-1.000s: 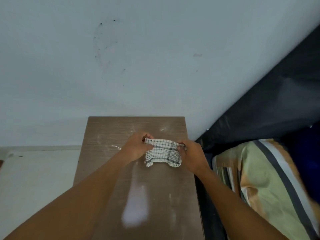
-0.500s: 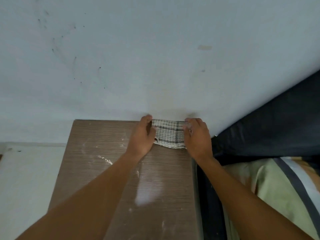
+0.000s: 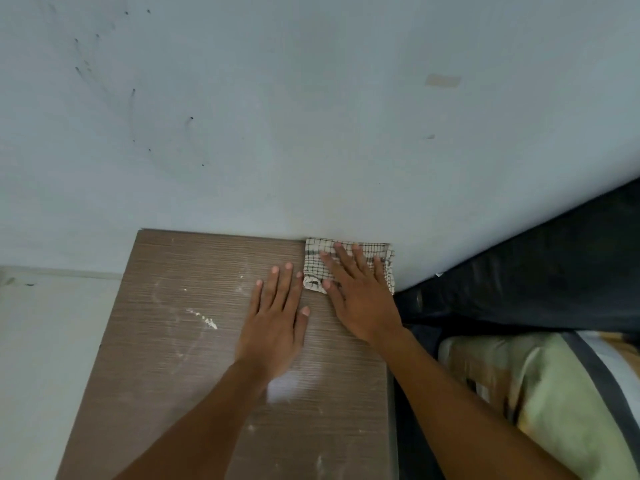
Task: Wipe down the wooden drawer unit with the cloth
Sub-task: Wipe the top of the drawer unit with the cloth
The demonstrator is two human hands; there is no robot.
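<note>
Beyond my fingertips, the wall (image 3: 311,133): pale grey, running straight up from the unit's back edge, so I see no open room past the cloth; it carries dark scuffs and one tan patch, and I can read no writing on it.
Left of my hands, the wooden drawer unit (image 3: 180,358): only its brown, fine-grained top is in my view; white smears and streaks cross it, and a bright glare spot sits by my left wrist. Most of the top to the left of my hands is bare.
Right of my right forearm, bedding (image 3: 554,410): green and striped fabric, with a dark cloth above it, close along the unit's right edge.
Far left, the floor (image 3: 45,341): pale, below the unit's left edge.
Right hand (image 3: 360,299): spread flat, palm down, pressing on the cloth, not clenched.
Left hand (image 3: 277,323): flat and released on bare wood, just beside the cloth.
Under my right fingers, the cloth (image 3: 317,268): folded, cream with a dark check, in the back right corner against the wall; its near left corner is curled.
</note>
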